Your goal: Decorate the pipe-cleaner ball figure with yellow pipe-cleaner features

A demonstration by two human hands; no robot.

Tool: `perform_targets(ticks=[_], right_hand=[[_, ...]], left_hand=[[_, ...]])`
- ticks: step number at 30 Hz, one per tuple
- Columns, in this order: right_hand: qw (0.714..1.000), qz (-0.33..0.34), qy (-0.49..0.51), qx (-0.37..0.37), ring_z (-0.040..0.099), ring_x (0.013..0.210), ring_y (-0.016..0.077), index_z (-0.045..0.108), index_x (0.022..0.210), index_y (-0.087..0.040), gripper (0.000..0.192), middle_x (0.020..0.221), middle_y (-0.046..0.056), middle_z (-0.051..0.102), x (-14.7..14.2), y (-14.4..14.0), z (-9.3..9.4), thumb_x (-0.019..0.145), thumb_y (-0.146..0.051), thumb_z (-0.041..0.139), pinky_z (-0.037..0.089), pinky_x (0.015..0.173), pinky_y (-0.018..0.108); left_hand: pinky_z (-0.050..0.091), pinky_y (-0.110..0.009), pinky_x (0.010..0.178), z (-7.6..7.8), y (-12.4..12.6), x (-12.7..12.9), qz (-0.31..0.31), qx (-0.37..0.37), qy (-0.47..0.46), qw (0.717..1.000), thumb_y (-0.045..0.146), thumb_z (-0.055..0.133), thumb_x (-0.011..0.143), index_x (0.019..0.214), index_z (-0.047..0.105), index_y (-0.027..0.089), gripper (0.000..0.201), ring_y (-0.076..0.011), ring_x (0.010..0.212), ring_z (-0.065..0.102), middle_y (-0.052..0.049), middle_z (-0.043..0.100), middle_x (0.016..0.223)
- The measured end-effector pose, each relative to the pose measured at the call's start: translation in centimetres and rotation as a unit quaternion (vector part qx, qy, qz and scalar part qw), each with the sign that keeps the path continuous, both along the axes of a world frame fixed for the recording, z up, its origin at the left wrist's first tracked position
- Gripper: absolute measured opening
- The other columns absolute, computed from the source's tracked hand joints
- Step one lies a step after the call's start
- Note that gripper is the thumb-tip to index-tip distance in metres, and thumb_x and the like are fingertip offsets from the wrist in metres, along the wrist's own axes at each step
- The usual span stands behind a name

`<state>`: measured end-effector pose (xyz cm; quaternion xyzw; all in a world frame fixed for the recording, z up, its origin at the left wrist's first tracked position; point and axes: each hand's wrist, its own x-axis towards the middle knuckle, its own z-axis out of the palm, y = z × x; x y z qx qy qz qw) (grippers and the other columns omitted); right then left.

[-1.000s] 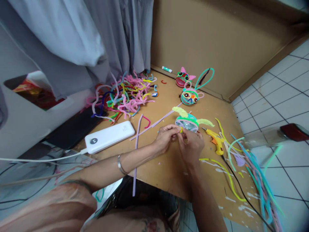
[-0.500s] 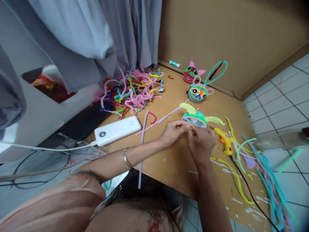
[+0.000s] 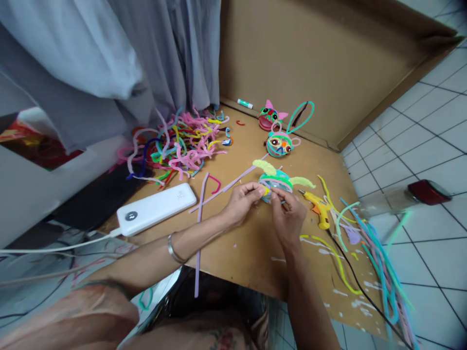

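Observation:
My left hand (image 3: 245, 201) pinches a small yellow piece (image 3: 266, 191), perhaps a bit of pipe cleaner, between thumb and index finger. Close to its right, my right hand (image 3: 288, 214) has its thumb and fingertips pressed together at the same spot; what they hold is too small to make out. Just behind both hands sits a round green pipe-cleaner head (image 3: 285, 181) with a clear front and two fuzzy pale-yellow ears (image 3: 303, 182). The fingers cover part of its lower edge. A yellow glue gun (image 3: 318, 208) lies to the right of my right hand.
Two finished-looking pipe-cleaner heads (image 3: 279, 146) stand at the back. Left lie a tangled pipe-cleaner heap (image 3: 186, 141) and a white power bank (image 3: 156, 209) with its cable. Lilac strips (image 3: 199, 243) cross the table. A bundle of pipe cleaners (image 3: 383, 272) hangs over the right edge.
The camera has turned, so the whole scene sits further left. My fingertips have parted slightly, and more of the yellow piece shows between them.

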<state>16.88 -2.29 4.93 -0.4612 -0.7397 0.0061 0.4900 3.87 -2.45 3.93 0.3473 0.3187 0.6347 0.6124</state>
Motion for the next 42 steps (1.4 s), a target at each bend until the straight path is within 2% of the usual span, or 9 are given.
perform_targets(ticks=[7, 16, 19, 22, 25, 30, 34, 37, 42], right_hand=[[0.995, 0.012, -0.073, 0.061, 0.067, 0.069, 0.0149, 0.071, 0.091, -0.021, 0.018, 0.081, 0.002, 0.077, -0.3, -0.3, 0.0, 0.093, -0.02, 0.053, 0.042, 0.071, 0.031], [0.994, 0.005, -0.084, 0.074, 0.065, 0.065, 0.0142, 0.071, 0.088, -0.019, 0.016, 0.076, 0.003, 0.075, -0.5, -0.3, -0.8, 0.092, -0.02, 0.055, 0.044, 0.071, 0.031], [0.999, -0.007, -0.025, 0.029, 0.064, 0.064, 0.0153, 0.072, 0.083, -0.02, 0.014, 0.072, 0.003, 0.075, -0.7, -0.3, -0.9, 0.088, -0.024, 0.06, 0.046, 0.071, 0.032], [0.992, -0.007, 0.092, -0.08, 0.065, 0.064, 0.0166, 0.073, 0.079, -0.019, 0.013, 0.069, 0.003, 0.074, -1.0, -0.5, -0.6, 0.082, -0.03, 0.066, 0.05, 0.069, 0.032], [0.962, 0.017, 0.195, -0.19, 0.064, 0.06, 0.0147, 0.072, 0.076, -0.018, 0.015, 0.067, 0.001, 0.073, -1.2, -0.8, 0.1, 0.078, -0.033, 0.068, 0.05, 0.062, 0.029], [0.901, 0.074, 0.315, -0.289, 0.055, 0.047, 0.0097, 0.068, 0.068, -0.018, 0.018, 0.052, -0.004, 0.064, -1.1, -0.5, 0.8, 0.068, -0.035, 0.073, 0.045, 0.05, 0.023], [0.881, 0.081, 0.353, -0.305, 0.05, 0.043, 0.0081, 0.065, 0.064, -0.018, 0.019, 0.048, -0.005, 0.059, -1.3, -0.4, 0.8, 0.063, -0.034, 0.073, 0.041, 0.046, 0.022], [0.89, 0.072, 0.344, -0.289, 0.05, 0.044, 0.0084, 0.063, 0.064, -0.018, 0.019, 0.049, -0.005, 0.059, -1.5, -0.6, 1.0, 0.065, -0.035, 0.071, 0.041, 0.046, 0.021], [0.918, 0.111, 0.252, -0.285, 0.058, 0.055, 0.0113, 0.068, 0.074, -0.018, 0.018, 0.059, -0.002, 0.065, -0.6, -0.7, 1.5, 0.076, -0.036, 0.067, 0.048, 0.057, 0.024]], left_hand=[[0.027, -0.024, 0.056, -0.1, 0.0, 0.1, 0.002, 0.002, 0.001, 1.0, 0.049, 0.083, 0.061, 0.067, 0.066, 0.012, 0.04, -0.0077, 0.054, 0.037, 0.003, 0.048, 0.055], [0.033, -0.024, 0.057, -0.6, -0.1, 0.4, 0.039, 0.007, 0.008, 0.999, 0.049, 0.083, 0.063, 0.068, 0.067, 0.013, 0.04, -0.0079, 0.055, 0.042, 0.001, 0.057, 0.059], [0.038, -0.025, 0.062, -0.8, -0.1, 0.4, 0.058, 0.026, 0.036, 0.997, 0.049, 0.081, 0.067, 0.069, 0.067, 0.013, 0.038, -0.0106, 0.062, 0.049, -0.001, 0.062, 0.066], [0.039, -0.025, 0.065, -1.0, -0.1, 0.3, 0.082, 0.059, 0.069, 0.993, 0.048, 0.079, 0.07, 0.069, 0.068, 0.013, 0.037, -0.0115, 0.066, 0.051, -0.002, 0.062, 0.069], [0.036, -0.025, 0.061, -1.1, -0.1, 0.3, 0.083, 0.073, 0.072, 0.991, 0.048, 0.079, 0.071, 0.067, 0.068, 0.014, 0.036, -0.0103, 0.061, 0.048, 0.0, 0.059, 0.065], [0.033, -0.025, 0.055, -1.0, -0.2, 0.3, 0.049, 0.053, 0.057, 0.996, 0.048, 0.079, 0.072, 0.067, 0.068, 0.015, 0.035, -0.0088, 0.054, 0.042, 0.001, 0.057, 0.059], [0.032, -0.025, 0.054, -0.7, -0.4, 0.5, 0.034, 0.039, 0.04, 0.998, 0.05, 0.081, 0.068, 0.066, 0.067, 0.015, 0.037, -0.0088, 0.052, 0.042, 0.001, 0.056, 0.057], [0.031, -0.024, 0.054, -0.5, -0.3, 0.5, 0.039, 0.031, 0.024, 0.998, 0.051, 0.082, 0.064, 0.064, 0.066, 0.015, 0.04, -0.0085, 0.052, 0.042, 0.002, 0.053, 0.054], [0.029, -0.024, 0.053, -0.3, 0.1, 0.0, 0.031, 0.031, 0.046, 0.998, 0.053, 0.082, 0.063, 0.065, 0.066, 0.014, 0.042, -0.0078, 0.051, 0.039, 0.002, 0.052, 0.053]])
